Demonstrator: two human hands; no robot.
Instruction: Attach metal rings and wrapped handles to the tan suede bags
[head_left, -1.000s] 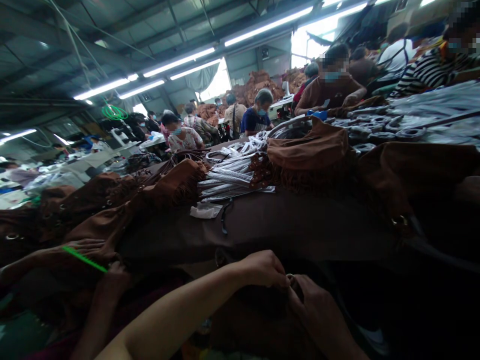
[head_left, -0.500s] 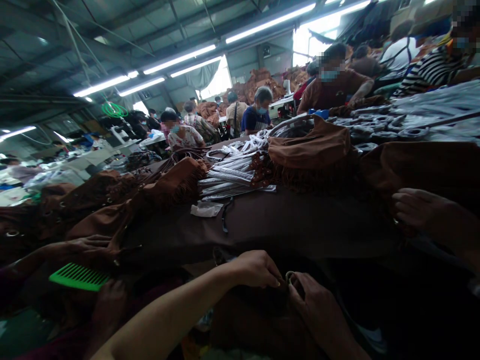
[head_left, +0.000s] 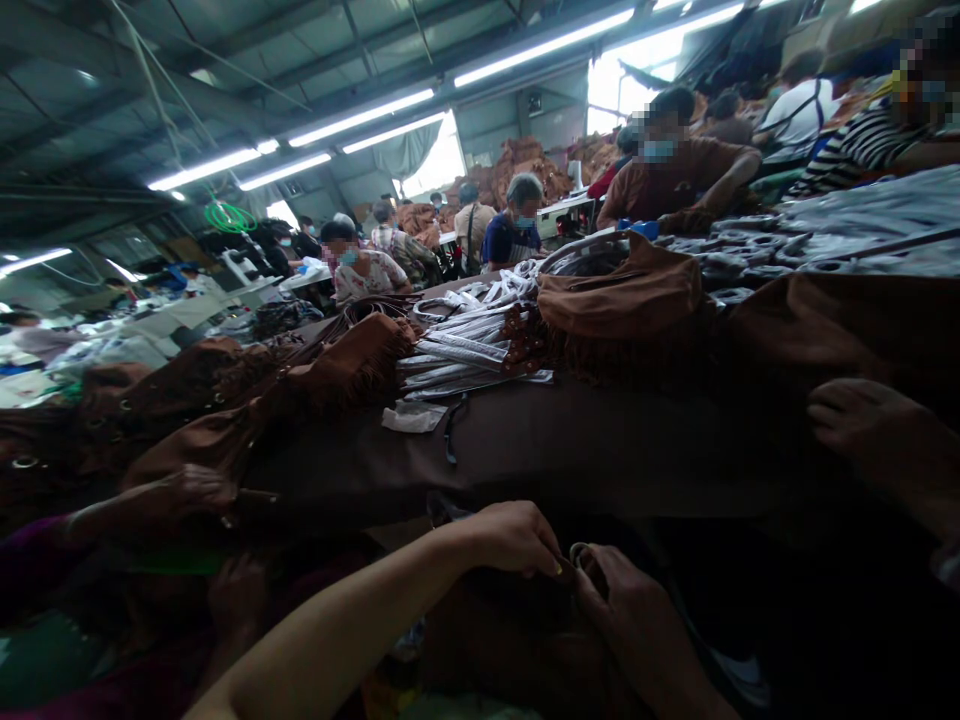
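The downturned left hand (head_left: 516, 540) pinches just beside the curled right hand (head_left: 628, 598).

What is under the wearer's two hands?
Below the left hand and right hand, dark brown material shows; the hands partly cover the brown piece between them, and shadow hides the rest.

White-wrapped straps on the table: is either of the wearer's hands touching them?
No, the left hand and right hand are close together in the foreground, with brown table surface between them and the white-wrapped straps.
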